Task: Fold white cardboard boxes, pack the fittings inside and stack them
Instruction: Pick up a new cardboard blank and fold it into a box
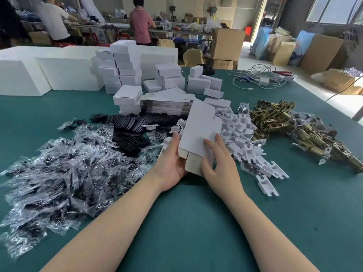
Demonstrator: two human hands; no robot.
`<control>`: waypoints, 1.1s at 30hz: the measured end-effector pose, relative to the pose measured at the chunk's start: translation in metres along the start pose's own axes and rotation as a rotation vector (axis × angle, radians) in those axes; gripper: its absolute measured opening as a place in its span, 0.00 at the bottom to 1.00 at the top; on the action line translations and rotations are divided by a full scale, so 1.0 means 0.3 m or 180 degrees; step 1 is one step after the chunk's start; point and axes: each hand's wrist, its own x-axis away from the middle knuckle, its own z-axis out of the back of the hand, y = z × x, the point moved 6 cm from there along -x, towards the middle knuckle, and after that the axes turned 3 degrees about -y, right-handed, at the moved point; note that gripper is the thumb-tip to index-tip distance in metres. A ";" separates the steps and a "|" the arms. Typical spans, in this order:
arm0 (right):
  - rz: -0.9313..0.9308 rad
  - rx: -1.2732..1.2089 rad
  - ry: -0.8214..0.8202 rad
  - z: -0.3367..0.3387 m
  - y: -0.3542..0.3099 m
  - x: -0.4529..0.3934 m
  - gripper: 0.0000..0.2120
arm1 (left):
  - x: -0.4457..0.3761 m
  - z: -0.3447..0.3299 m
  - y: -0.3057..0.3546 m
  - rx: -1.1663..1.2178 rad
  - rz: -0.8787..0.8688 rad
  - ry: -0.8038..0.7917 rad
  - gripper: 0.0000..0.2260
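Both hands' fingers (211, 147) gripping half-folded white box (198, 126), long axis pointing away.

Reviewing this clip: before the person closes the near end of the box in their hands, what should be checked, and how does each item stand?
1. Box held by both hands: ok. The left hand cups the white box from below; the right hand grips its near end.
2. Near-end flaps free to fold: ok, they stand open, brown inside showing.
3. Far end closed: not ok, its flaps still stick out.
4. Fittings inside the box: cannot tell, the interior is hidden.
5. Fittings within reach: ok, brass latches and white plastic inserts lie right beside it.
6. Flat blanks remain: ok.
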 end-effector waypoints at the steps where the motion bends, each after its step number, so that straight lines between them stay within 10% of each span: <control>1: -0.0019 -0.0007 0.0008 -0.001 0.003 -0.001 0.24 | 0.006 -0.008 -0.002 -0.0175 -0.0081 -0.0029 0.18; 8: -0.0060 -0.0174 0.0116 0.003 0.003 -0.005 0.27 | 0.015 -0.012 -0.014 -0.0561 -0.0237 -0.0106 0.18; 21: -0.0177 -0.0025 0.0344 -0.024 -0.034 -0.020 0.30 | 0.011 0.024 -0.010 -0.1117 -0.0881 0.1282 0.09; 33: -0.0108 0.1011 0.0235 -0.006 -0.059 -0.026 0.28 | 0.031 0.004 0.009 -0.2009 -0.1089 0.1314 0.25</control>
